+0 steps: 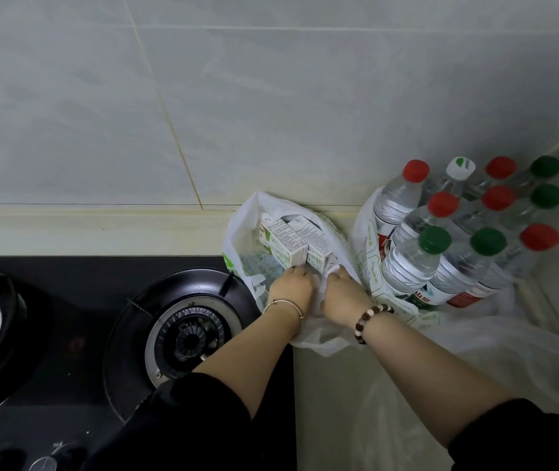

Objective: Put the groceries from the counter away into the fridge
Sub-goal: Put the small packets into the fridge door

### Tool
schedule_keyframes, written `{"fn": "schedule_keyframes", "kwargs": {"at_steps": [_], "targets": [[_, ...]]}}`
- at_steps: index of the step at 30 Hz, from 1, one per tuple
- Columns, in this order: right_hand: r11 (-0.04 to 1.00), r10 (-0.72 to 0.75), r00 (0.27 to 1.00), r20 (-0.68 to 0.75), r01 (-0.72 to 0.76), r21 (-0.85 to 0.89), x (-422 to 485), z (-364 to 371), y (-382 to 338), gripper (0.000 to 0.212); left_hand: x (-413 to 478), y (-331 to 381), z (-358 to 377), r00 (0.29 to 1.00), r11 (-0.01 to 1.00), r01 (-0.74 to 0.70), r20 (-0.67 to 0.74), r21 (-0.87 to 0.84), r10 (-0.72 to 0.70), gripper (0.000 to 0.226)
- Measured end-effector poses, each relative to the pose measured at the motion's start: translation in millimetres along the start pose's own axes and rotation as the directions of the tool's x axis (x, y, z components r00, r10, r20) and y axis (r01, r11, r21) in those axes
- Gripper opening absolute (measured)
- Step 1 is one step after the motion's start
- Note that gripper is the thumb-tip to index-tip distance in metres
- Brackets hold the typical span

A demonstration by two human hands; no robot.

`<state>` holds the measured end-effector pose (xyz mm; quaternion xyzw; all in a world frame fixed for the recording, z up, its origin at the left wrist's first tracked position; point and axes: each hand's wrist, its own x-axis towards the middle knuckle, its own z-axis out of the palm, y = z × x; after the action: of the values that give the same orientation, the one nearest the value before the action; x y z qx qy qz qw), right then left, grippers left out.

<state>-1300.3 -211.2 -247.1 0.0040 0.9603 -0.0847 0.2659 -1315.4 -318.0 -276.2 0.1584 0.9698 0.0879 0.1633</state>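
Note:
A white plastic bag (pixel 242 232) lies open on the counter against the wall, with small white and green cartons (pixel 283 241) standing inside it. My left hand (pixel 291 287) reaches into the bag mouth, fingers closed at the base of the cartons. My right hand (pixel 342 290) is beside it, gripping the bag's crumpled front edge. To the right, several water bottles (pixel 441 246) with red, green and white caps stand upright in the corner, partly in another bag.
A black gas hob (pixel 67 334) takes up the left, its right burner (pixel 189 338) close to my left forearm. Crumpled clear plastic (pixel 475 362) lies on the pale counter at the right. Tiled walls close the back and right side.

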Motion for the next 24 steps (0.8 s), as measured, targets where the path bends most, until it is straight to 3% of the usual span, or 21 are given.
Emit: {"fn": "schedule_keyframes", "kwargs": {"at_steps": [6, 10, 13, 18, 24], "targets": [[1.000, 0.031, 0.999, -0.019, -0.031, -0.004, 4, 3, 2, 0.048, 2, -2, -8, 0.989, 0.984, 0.145, 0.019, -0.106, -0.143, 0.037], [0.992, 0.072, 0.991, -0.112, -0.082, -0.092, 5, 1, -6, 0.049, -8, -13, -16, 0.993, 0.996, 0.089, -0.076, 0.005, -0.088, 0.042], [0.970, 0.091, 0.973, -0.214, -0.135, -0.203, 7, 1, -14, 0.039, -18, -22, -26, 0.996, 0.997, 0.075, -0.056, -0.009, -0.075, 0.051], [0.926, 0.008, 0.961, -0.276, -0.111, -0.361, 7, 1, -14, 0.028, -27, -29, -36, 0.996, 0.997, 0.068, -0.062, 0.039, -0.065, 0.042], [0.928, -0.026, 0.950, -0.310, -0.092, -0.360, 7, -5, -10, 0.029, -35, -34, -36, 0.994, 0.998, 0.056, -0.089, -0.022, -0.057, 0.038]]}}
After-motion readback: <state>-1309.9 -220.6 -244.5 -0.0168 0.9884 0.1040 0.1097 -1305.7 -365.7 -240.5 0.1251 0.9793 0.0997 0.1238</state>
